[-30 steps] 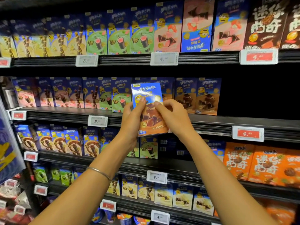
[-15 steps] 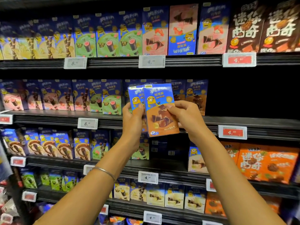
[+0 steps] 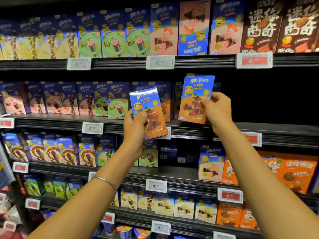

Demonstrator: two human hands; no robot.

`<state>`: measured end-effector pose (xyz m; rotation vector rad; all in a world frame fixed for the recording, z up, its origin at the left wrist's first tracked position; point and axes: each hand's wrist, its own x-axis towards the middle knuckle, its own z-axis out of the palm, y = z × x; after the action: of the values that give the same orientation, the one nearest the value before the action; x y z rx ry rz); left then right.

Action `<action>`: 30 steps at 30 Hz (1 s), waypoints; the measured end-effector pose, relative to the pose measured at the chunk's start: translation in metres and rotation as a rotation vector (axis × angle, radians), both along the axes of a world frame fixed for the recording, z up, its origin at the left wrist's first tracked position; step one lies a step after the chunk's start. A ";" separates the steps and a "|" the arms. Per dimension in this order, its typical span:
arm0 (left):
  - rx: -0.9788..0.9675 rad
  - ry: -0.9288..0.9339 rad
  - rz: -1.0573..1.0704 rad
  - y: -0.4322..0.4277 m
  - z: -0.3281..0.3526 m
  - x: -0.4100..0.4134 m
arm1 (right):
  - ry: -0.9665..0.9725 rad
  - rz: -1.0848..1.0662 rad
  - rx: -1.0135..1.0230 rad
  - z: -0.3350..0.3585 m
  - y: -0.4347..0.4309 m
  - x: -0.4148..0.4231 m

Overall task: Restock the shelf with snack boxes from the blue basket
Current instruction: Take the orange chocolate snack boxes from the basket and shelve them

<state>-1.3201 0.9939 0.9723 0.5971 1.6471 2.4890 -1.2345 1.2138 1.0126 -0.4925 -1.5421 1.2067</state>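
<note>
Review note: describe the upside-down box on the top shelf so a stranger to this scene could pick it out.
On the top shelf, three pink boxes stand in a row, starting above the white price tag near the middle. It is the middle one: its blue logo band sits at the bottom, while its left neighbour and right neighbour carry theirs on top.

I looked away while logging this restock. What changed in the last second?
The two boxes held together have been split: the right hand carried the right box up and rightward toward the dark gap on the middle shelf; the left hand keeps the left box. Both hands still grip; the shelved boxes look unchanged.
</note>
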 end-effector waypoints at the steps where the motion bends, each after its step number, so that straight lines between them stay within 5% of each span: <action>1: 0.002 0.003 0.001 -0.001 0.000 0.000 | -0.048 -0.034 0.057 0.000 0.003 -0.007; 16: -0.014 0.036 -0.028 -0.015 0.001 -0.001 | -0.308 -0.300 0.366 -0.020 0.012 -0.053; 22: -0.023 0.022 -0.033 -0.014 0.004 -0.003 | -0.356 -0.198 0.375 -0.027 0.012 -0.052; 30: -0.051 0.057 -0.041 0.003 0.004 -0.001 | -0.050 -0.111 0.363 -0.033 -0.029 -0.015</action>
<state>-1.3211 0.9966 0.9764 0.6943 1.6942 2.4159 -1.2497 1.1846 0.9799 -0.3640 -1.7075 0.8105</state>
